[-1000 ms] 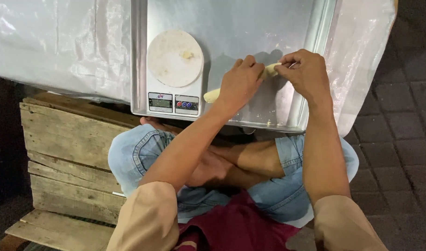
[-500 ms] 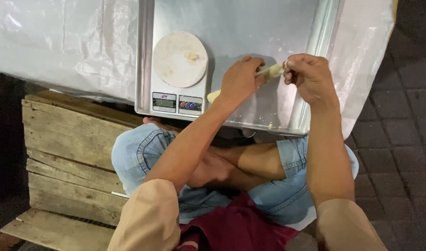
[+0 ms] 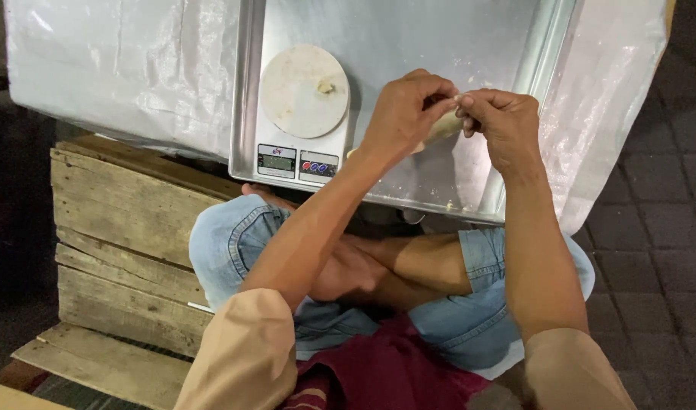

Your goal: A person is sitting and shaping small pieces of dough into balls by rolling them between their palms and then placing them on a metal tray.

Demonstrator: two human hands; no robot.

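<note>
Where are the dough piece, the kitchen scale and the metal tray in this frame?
dough piece point(image 3: 444, 127), head view, on the pale part showing between both hands.
kitchen scale point(image 3: 304, 91), head view, on its round white platform.
metal tray point(image 3: 249, 83), head view, on its left rim.

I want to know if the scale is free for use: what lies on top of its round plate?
On the round white plate of the kitchen scale lies one small pale scrap of dough; nothing covers the plate. Both hands are off it, above the metal tray.

bright light overhead, mild glare on metal tray point(image 3: 409, 30), dark edges, sharp focus
</note>
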